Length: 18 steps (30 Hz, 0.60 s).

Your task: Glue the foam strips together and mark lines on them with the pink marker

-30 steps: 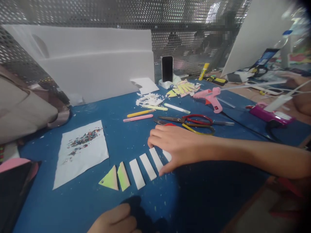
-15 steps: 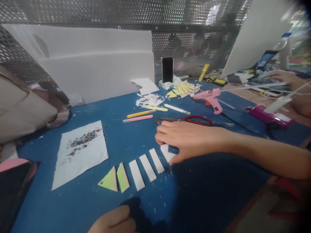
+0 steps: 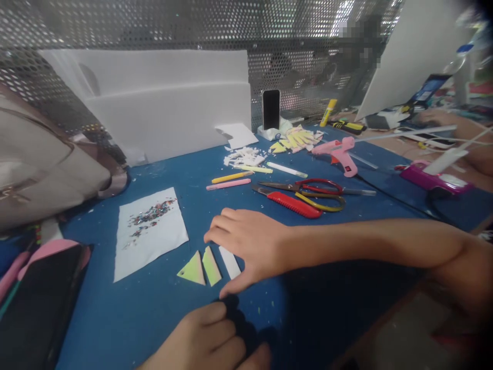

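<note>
My right hand (image 3: pixel 246 246) is stretched out over the table, palm down, its fingers and thumb apart. Beneath it shows one white strip (image 3: pixel 230 262), perhaps foam board; the hand hides the spot where other strips lay. Just left of the fingers are two yellow-green pieces with pinkish edges: a slanted piece (image 3: pixel 211 267) and a triangle (image 3: pixel 193 269) with a small hole near its tip. My left hand (image 3: pixel 208 334) is at the bottom, fingers curled in, with no object showing in it.
A white sheet (image 3: pixel 129 257) bears scattered small shiny bits. Behind my right hand lie a red cutter (image 3: pixel 295 204), scissors (image 3: pixel 323 186) and several markers. A pink glue gun (image 3: pixel 339 154) stands farther right, near a co-worker's hand (image 3: pixel 442 123). A dark phone (image 3: pixel 42 303) lies left.
My right hand has moved left across the white strips, covering most of them. The red cutter behind it is now uncovered. My left hand shows more, farther right; the view has shifted slightly.
</note>
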Motion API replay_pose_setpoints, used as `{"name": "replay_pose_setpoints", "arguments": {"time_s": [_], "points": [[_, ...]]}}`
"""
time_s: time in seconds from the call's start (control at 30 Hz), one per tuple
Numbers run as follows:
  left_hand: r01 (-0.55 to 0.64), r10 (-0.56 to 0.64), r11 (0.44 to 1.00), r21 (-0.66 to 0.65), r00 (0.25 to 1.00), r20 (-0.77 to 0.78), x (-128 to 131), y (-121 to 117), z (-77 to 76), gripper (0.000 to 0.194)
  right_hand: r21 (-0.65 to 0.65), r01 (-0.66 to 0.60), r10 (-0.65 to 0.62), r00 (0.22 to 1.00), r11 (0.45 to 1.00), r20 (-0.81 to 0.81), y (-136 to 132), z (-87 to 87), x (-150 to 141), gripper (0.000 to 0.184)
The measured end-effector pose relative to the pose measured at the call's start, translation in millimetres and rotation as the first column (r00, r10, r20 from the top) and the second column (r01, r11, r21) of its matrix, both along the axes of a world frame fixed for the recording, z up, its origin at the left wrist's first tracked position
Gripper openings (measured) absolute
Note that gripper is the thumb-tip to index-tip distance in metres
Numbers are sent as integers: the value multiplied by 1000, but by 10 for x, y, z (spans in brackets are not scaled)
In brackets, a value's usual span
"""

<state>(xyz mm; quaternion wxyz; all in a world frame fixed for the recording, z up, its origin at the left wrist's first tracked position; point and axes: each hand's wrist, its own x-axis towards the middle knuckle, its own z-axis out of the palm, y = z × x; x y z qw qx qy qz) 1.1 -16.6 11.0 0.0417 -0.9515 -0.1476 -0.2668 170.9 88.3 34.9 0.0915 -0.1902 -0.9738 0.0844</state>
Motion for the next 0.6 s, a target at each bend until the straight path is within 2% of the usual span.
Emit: {"name": "replay_pose_setpoints", "arguments": {"time_s": [0.1, 0.23, 0.4, 0.6], "points": [[-7, 6, 1000, -11, 1000, -23, -26, -49, 15, 23, 21, -4, 3, 999, 1000, 36, -12, -22, -139, 62], [8, -8, 1000, -3, 1000, 22, -31, -85, 2, 19, 10, -23, 22, 997, 1000, 72, -23, 18, -173, 46], [21, -22, 1000, 7, 997, 75, -7, -76, -11, 20, 36, 5, -10, 990, 999, 139, -46, 88, -138, 56], [41, -41, 999, 0, 996, 73, -16, -77, -16, 24, -17, 48, -44, 985, 999, 168, -74, 159, -168, 46]]}}
